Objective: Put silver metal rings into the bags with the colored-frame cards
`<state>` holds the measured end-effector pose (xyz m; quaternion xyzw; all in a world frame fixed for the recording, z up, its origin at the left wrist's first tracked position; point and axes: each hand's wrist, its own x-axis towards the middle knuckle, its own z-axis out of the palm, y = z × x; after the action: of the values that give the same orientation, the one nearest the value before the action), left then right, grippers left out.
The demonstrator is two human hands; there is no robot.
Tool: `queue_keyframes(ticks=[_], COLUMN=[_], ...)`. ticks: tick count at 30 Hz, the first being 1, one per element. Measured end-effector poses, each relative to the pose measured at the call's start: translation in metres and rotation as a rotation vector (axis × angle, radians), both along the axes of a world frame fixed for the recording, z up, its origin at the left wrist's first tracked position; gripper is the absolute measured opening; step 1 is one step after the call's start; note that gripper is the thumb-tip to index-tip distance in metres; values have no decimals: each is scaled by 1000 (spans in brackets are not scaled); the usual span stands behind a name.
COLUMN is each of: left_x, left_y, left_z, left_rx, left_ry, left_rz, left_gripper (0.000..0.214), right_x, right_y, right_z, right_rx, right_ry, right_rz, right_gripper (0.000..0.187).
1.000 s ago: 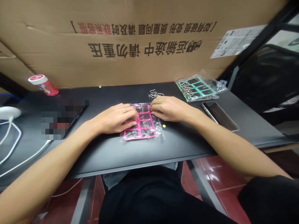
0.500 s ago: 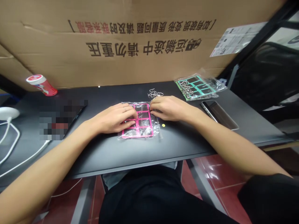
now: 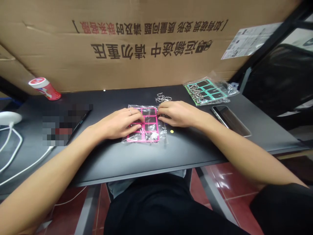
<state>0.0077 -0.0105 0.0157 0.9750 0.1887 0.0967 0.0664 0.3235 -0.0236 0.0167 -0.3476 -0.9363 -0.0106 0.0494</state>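
Observation:
A pink grid frame in a clear plastic bag (image 3: 148,130) lies flat on the black desk (image 3: 186,150) in front of me. My left hand (image 3: 119,123) rests on its left half, fingers curled down and pressing on the bag. My right hand (image 3: 177,113) sits at the bag's upper right corner with its fingers closed in a pinch on the plastic edge. A small heap of metal wire rings (image 3: 163,97) lies just beyond my right fingertips. A tiny yellow dot (image 3: 171,132) lies on the desk right of the bag.
A green grid frame in a bag with metal rings (image 3: 207,92) lies at the back right, a phone (image 3: 231,120) beside it. A red and white can (image 3: 45,88) lies back left. White cables (image 3: 14,153) run at the left. A large cardboard box (image 3: 151,42) walls the back.
The bagged pink frame has slid a little to the left and away from me under my hands. Both hands stay on it in nearly the same places.

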Motion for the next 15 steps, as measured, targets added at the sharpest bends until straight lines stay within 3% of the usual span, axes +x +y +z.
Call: queue_keyframes(ticks=[15], left_x=[0], left_y=[1], left_z=[0], left_rx=[-1], left_ry=[-24], left_rz=[-24], left_gripper=[28], right_x=[0], right_y=[0], right_z=[1], right_rx=[-6], right_ry=[-1], right_rz=[0], right_gripper=[24])
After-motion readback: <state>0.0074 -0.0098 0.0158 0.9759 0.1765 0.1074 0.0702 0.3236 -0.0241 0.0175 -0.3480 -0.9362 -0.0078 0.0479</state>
